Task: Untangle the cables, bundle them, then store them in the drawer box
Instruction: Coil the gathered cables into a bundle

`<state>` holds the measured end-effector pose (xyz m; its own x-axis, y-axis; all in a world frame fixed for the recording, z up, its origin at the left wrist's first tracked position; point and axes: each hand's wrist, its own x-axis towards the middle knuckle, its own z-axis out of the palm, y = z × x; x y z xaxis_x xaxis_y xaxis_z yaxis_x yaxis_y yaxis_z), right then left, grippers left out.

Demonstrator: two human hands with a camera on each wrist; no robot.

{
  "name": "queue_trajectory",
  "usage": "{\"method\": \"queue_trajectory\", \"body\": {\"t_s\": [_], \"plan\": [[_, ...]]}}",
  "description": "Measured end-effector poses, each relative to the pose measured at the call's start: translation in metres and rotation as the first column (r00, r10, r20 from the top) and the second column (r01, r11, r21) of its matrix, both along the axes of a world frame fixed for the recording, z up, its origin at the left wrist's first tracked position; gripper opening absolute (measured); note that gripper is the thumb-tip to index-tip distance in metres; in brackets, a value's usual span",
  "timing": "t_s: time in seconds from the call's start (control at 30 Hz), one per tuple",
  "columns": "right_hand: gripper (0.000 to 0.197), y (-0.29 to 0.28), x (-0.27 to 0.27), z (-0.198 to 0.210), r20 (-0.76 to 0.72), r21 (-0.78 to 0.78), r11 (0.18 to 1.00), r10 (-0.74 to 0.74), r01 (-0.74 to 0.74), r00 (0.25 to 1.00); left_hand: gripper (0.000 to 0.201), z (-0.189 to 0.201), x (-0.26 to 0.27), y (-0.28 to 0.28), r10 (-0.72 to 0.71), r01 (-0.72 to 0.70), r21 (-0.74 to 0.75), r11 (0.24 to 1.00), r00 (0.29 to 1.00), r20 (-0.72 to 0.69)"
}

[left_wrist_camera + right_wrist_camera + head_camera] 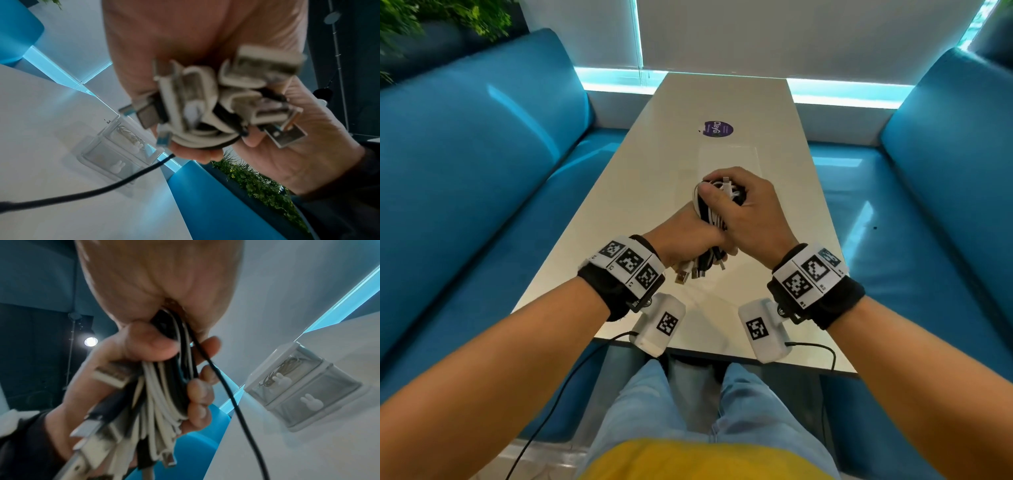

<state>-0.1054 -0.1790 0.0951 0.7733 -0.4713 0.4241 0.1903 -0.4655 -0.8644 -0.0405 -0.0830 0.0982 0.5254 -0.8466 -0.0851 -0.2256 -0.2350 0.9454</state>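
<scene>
Both hands clamped on one bundle of cables [710, 219] above mid-table, left hand [681, 236] low, right hand [748, 209] on top, drawer box [304, 386] beyond, bare table [640, 164] around, blue benches [482, 144] flanking both long edges.

White table [640, 164], clear drawer box [729, 157], purple sticker [718, 128]

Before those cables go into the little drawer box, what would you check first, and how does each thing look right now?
1. Cable bundle held by both hands, left hand and right hand: ok.
2. Plug ends gathered together at the bottom: ok.
3. Bundle tied or fastened: cannot tell.
4. One black cable hangs loose from the bundle: not ok.
5. Drawer box has a drawer open to take them: not ok, both look closed.
6. Lower drawer free of cables: ok, looks empty.
</scene>
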Motion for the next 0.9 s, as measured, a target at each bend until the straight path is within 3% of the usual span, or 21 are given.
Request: {"method": "queue_trajectory", "body": {"t_s": [0.1,0.23,0.4,0.47,0.57,0.63,0.8,0.9], "plan": [[0.021,-0.005,-0.001,0.008,0.006,0.036,0.998,0.055,-0.055,0.998,0.026,0.005,0.001,0.0,0.0,0.0,0.014,1.0,1.0,0.017],[0.042,-0.008,0.0,0.016,-0.162,-0.046,0.989,0.135,-0.144,0.977,0.012,0.005,0.0,0.0,0.006,-0.009,0.095,0.995,0.999,0.037],[0.014,0.0,0.003,0.007,-0.06,-0.055,0.998,0.017,-0.02,0.998,0.027,0.002,-0.008,-0.004,0.03,-0.027,-0.039,0.999,0.998,0.062],[0.014,0.0,0.003,0.004,-0.037,-0.053,0.999,-0.01,0.008,0.999,0.031,0.002,-0.009,-0.003,-0.012,0.011,-0.072,0.997,1.0,-0.016],[0.018,-0.001,0.003,0.003,-0.035,-0.011,1.0,-0.016,0.015,0.999,0.032,0.004,-0.005,-0.001,-0.081,0.083,0.005,0.997,0.984,-0.159],[0.022,-0.001,0.003,0.002,-0.042,-0.021,1.0,-0.004,0.003,0.999,0.034,0.001,-0.002,-0.001,-0.088,0.093,0.017,0.996,0.975,-0.206],[0.023,-0.001,0.002,0.004,-0.06,-0.045,0.998,0.05,-0.053,0.997,0.017,-0.003,-0.006,0.0,-0.124,0.141,0.029,0.99,0.938,-0.323],[0.02,0.0,0.001,0.002,-0.011,-0.034,0.998,0.053,-0.053,0.999,0.024,-0.006,-0.007,-0.001,-0.083,0.096,0.022,0.995,0.939,-0.335]]}}
